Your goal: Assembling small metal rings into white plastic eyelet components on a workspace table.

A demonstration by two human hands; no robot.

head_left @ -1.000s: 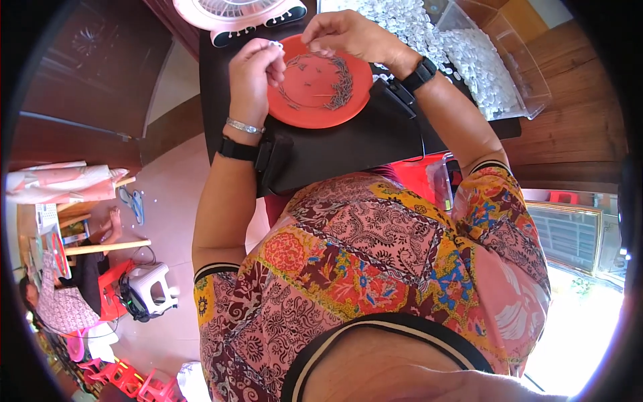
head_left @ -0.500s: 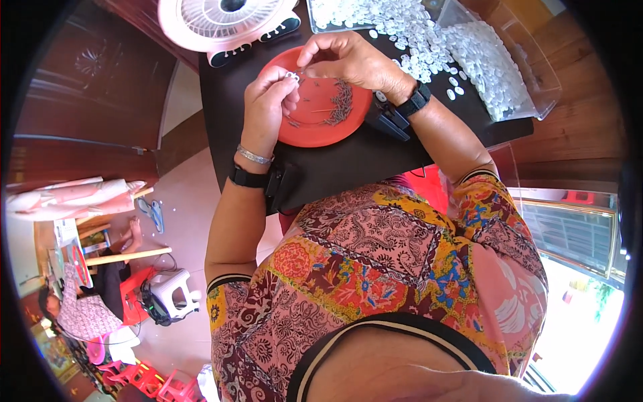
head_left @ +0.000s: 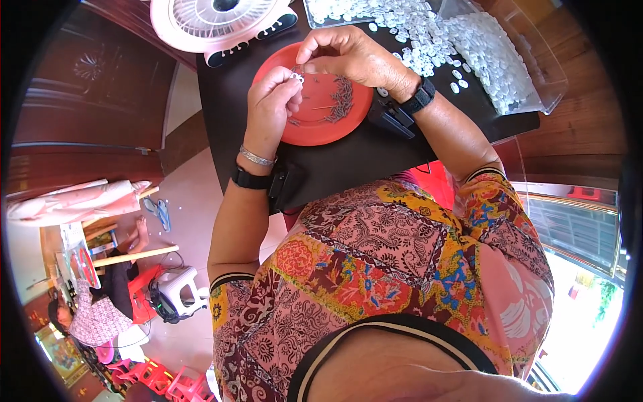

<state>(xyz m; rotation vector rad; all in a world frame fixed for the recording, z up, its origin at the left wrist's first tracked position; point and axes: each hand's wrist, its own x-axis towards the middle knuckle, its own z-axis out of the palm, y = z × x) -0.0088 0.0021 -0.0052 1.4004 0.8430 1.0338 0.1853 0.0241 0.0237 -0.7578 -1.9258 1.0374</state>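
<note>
Over a round red plate [head_left: 315,130], my left hand [head_left: 271,100] pinches a small white plastic piece with holes [head_left: 297,78] between thumb and forefinger. My right hand [head_left: 345,59] is closed in a pinch just above it, fingertips almost touching the piece. What those right fingertips hold looks like a tiny dark screw, but it is too small to be sure. Many small grey screws [head_left: 343,100] lie in the plate, heaped mostly along its right side. A thin stick-like thing [head_left: 321,108] lies among them.
Oval clear-white plastic pieces [head_left: 408,30] spread over the far right of the dark table [head_left: 335,164], beside a clear bin [head_left: 552,100] full of them. A pink fan [head_left: 224,23] stands at the far left. Another person [head_left: 100,315] is off to the left.
Both hands stay pinched close together over the plate, with only slight finger movement. The whole view has shifted a little.
</note>
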